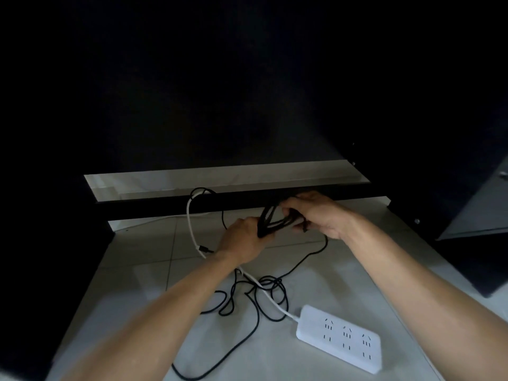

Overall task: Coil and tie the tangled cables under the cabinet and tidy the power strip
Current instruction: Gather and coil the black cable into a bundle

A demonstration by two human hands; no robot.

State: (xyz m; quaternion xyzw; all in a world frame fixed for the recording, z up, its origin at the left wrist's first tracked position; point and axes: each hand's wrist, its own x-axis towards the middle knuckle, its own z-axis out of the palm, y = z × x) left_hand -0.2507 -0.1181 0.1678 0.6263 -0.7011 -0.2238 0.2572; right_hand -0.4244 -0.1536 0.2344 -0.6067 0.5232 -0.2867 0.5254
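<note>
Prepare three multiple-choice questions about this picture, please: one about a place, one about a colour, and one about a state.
1. Where does the power strip lie?
A. On the tiled floor, at the lower right
B. On top of the cabinet
C. In the left hand

2. What colour is the cable that runs out of the power strip?
A. Red
B. White
C. Yellow

3. In what state is the black cable bundle?
A. Lying untouched on the floor
B. Held in loops between both hands
C. Plugged into the power strip

Answers:
1 A: the strip rests flat on the floor, apart from both hands.
2 B: the white cable leaves its upper left end.
3 B: the left hand and the right hand both grip the loops, above the floor.
</note>
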